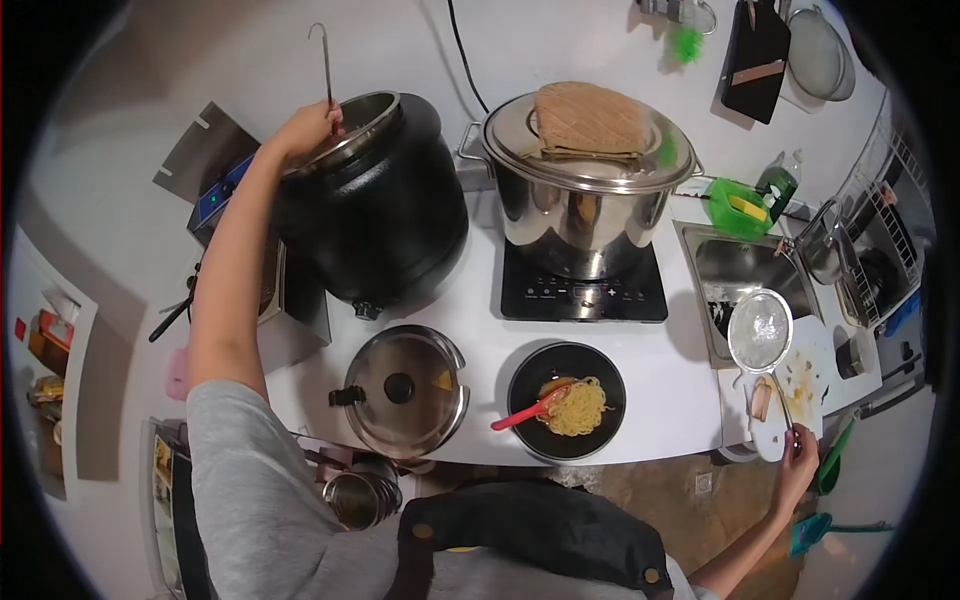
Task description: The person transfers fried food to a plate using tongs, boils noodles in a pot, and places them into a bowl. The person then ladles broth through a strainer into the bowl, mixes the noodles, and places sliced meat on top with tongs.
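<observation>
My left hand (308, 130) reaches up to the rim of a black soup kettle (375, 215). Its fingers are closed around the hooked metal handle of what looks like a ladle (326, 68), whose lower end is hidden inside the kettle. At the far right, my right hand (797, 458) grips the handle of a round mesh strainer (760, 331), which extends over the sink's front corner. Between my arms stands a black bowl (614, 374) of yellow noodles (579, 408), with a red spoon (522, 411) resting in it. The kettle's lid (371, 421) lies left of the bowl.
A large steel pot (540, 218) with a folded cloth (590, 120) on its lid sits on an induction cooker (583, 305). A white cutting board (812, 365) with scraps lies by the sink (712, 262). Left of the kettle is a steel appliance (302, 300).
</observation>
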The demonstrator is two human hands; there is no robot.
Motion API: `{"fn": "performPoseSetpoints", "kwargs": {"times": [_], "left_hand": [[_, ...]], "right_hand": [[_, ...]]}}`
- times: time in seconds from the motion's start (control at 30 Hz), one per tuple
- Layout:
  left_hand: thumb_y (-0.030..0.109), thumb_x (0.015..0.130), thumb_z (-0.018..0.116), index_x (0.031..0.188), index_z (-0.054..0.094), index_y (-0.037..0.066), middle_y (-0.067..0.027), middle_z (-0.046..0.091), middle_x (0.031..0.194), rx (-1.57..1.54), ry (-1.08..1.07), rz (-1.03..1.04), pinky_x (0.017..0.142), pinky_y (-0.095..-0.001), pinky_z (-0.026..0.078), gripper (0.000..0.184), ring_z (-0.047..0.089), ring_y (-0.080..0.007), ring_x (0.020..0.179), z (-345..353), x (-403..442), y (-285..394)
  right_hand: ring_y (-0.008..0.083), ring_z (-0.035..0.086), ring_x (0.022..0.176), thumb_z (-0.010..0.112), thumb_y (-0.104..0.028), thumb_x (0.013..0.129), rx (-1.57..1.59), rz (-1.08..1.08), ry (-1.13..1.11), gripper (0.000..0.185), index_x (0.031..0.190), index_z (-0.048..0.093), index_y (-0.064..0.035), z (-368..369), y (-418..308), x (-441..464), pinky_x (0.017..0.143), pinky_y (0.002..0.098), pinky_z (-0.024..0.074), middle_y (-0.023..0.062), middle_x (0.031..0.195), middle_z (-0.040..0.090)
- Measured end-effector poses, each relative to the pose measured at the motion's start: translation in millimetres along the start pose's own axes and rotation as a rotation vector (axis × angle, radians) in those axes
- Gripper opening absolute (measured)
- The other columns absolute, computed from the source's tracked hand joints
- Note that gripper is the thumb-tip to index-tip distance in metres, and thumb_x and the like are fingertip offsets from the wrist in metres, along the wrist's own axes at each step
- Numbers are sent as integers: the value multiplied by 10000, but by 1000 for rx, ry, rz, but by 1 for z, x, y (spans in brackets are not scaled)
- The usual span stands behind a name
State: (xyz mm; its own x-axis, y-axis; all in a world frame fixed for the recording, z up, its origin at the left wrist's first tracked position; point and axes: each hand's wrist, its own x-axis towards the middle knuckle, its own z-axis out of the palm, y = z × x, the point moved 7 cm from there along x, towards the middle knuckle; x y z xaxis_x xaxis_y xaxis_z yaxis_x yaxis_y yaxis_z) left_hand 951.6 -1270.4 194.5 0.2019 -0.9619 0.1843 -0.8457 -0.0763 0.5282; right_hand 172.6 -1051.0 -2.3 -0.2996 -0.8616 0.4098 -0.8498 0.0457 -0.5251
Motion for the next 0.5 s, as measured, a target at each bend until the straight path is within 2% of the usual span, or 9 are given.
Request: {"fn": "performPoseSetpoints", "kwargs": {"times": [0.2,0.3,0.5], "left_hand": [[158,952,406,915,488,-2,-80,592,748,-149,35,39,606,-290,497,183,572,-144,621,-11,31,-31],[202,961,390,952,478,15,-93,606,808,-214,85,57,588,-257,495,207,584,-127,626,-27,37,-47],[249,957,384,968,481,18,-91,604,834,-323,143,101,622,-245,515,251,588,-117,646,-62,30,-39]], "right_hand": [[204,523,731,560,23,846,63,-44,-103,154,989,607,53,19,-88,-34,674,297,431,130,808,544],[212,525,731,559,23,846,128,-51,-128,164,998,612,51,30,-121,-46,678,305,432,136,819,550],[161,545,748,572,39,839,213,-78,-151,203,1034,625,30,43,-174,-63,651,259,436,113,833,575]]}}
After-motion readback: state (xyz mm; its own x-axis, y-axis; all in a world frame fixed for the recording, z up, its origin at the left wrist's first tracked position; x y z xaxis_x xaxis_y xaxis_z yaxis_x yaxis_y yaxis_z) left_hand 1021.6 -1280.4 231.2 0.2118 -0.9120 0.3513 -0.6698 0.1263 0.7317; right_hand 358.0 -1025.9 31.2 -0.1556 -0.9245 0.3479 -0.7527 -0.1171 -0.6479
